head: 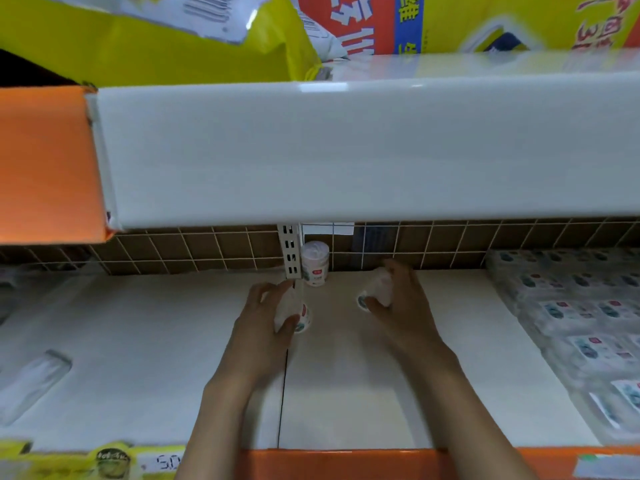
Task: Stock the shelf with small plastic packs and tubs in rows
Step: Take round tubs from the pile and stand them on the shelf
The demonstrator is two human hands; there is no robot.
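My left hand (268,325) grips a small white tub (300,315) with a printed label, held over the white shelf (346,393) near the middle. My right hand (398,303) grips a second small white tub (375,291), a little farther back and to the right. A third white tub (314,263) stands upright at the back of the shelf against the wire grid, beside a slotted white upright (290,252). Both held tubs are partly hidden by my fingers.
Rows of clear-wrapped small packs (571,313) fill the shelf's right side. A clear pack (31,382) lies at the left. The shelf above (346,150) overhangs, carrying yellow bags (156,46). An orange price rail (346,464) runs along the front edge.
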